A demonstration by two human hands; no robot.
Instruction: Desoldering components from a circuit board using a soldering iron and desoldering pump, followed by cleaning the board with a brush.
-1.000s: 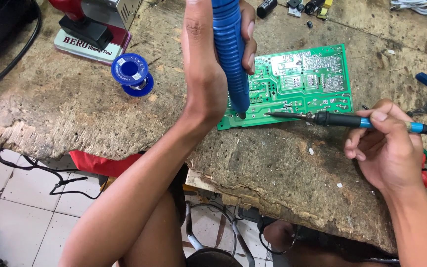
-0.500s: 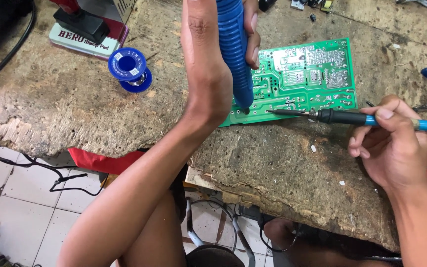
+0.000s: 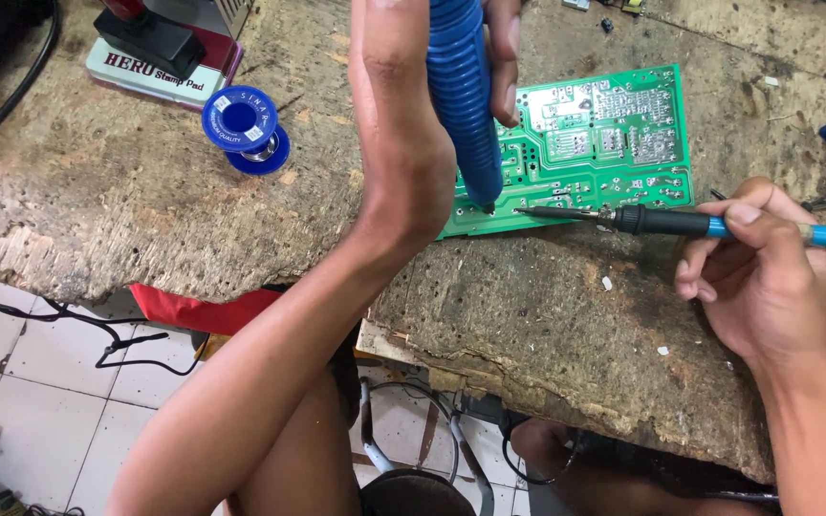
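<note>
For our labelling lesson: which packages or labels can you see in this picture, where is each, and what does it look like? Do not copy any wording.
Flat tin: bench's top left, under a dark tool; pale lid, red sides, red lettering.
Solder spool: right of the tin; round, blue, with a blue-and-white ring label.
No screens or signs.

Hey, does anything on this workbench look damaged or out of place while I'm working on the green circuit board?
Yes: the workbench is badly worn, its front edge chipped and crumbling, with pale crumbs lying by the right hand. The green circuit board lies askew to that edge. Nothing looks spilled.
</note>
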